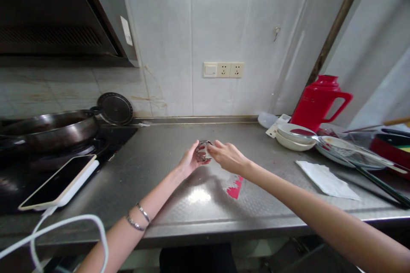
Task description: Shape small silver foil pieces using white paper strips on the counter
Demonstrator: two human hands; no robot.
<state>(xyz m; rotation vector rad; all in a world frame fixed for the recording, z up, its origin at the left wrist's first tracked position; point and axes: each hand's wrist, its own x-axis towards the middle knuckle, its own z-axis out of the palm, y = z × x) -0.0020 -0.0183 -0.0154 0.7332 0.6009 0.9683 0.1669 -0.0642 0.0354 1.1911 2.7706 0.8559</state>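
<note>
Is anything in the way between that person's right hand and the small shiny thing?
Nothing visible is. The right hand's fingers are right at the edge of the small shiny object, which the left hand holds. The jagged red scrap lies on the counter, nearer the person, not between them.

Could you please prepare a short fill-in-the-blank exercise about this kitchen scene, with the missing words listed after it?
1. The small shiny object is between the left grip and the ___ grip.
2. The left forearm wears ___ bracelets.
3. The colour of the big flask with a handle is ___.
4. The metal pan is on the ___ side of the picture.

Missing words: right; two; red; left.
</note>
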